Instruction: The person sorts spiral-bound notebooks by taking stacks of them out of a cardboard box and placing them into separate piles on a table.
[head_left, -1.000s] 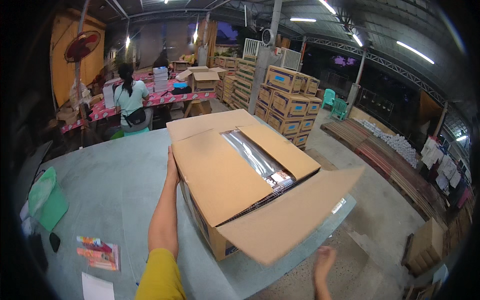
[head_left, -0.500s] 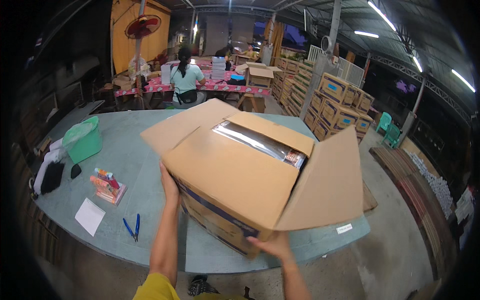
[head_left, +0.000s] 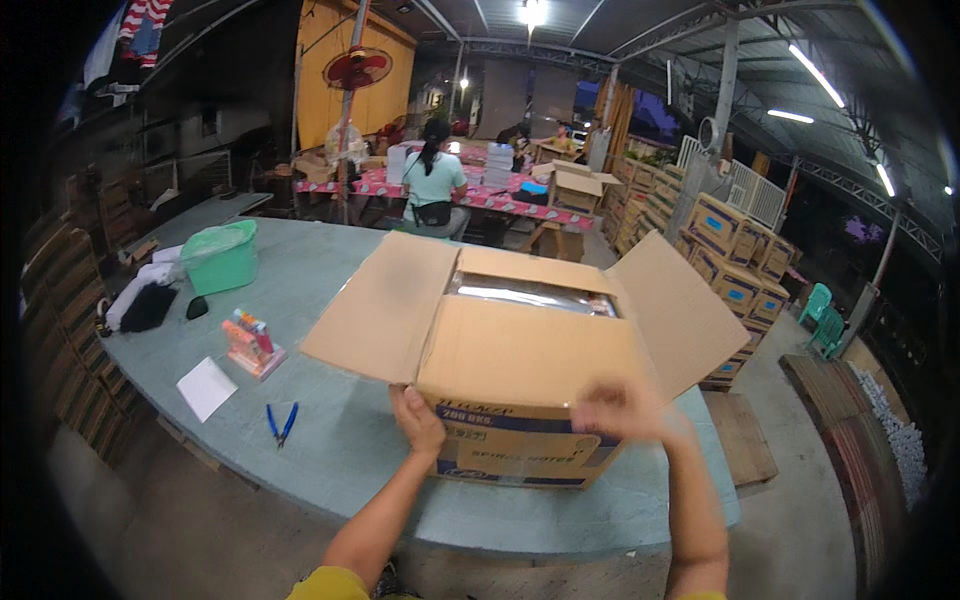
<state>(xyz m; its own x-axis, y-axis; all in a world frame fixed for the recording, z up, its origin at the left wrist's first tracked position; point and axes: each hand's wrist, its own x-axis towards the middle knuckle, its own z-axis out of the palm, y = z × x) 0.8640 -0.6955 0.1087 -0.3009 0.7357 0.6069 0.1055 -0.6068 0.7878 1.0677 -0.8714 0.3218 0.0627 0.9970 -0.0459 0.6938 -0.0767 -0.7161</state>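
Sleeves of yellow colour (head_left: 330, 584) are nearest, at the lower edge of the view. The left hand (head_left: 420, 424) touches the near left corner of a printed cardboard carton (head_left: 520, 455), its fingers just under the left flap (head_left: 385, 305); I cannot tell whether this grip is grasping or only pressing. The right hand (head_left: 628, 408) is blurred before the near right top edge; whether its grip is clenched or released, I cannot tell.

The carton stands upright on the grey-green desk (head_left: 330, 440), near the front edge. In my judgement, a strong pull toward the body could bring it over this edge. The near flap (head_left: 530, 345) and far flap (head_left: 535, 268) lie folded in, leaving a gap with shiny packaging (head_left: 535, 295); I see no tape across it, so uneven pressing could make them spring up. The right flap (head_left: 680, 310) stands raised and could catch the wrist.

The printed face points toward the person. The long axis seems to run left to right, roughly along the front edge, but foreshortening makes this unsure.

Farther, at left, lie blue-handled pliers (head_left: 290, 422), a white sheet (head_left: 206, 389), pink-orange packets (head_left: 250, 348) and a mint-green bin (head_left: 220, 262). Beyond, a co-worker (head_left: 434, 182) sits at a pink-covered desk (head_left: 480, 198), and stacked cartons (head_left: 725, 240) stand at right.
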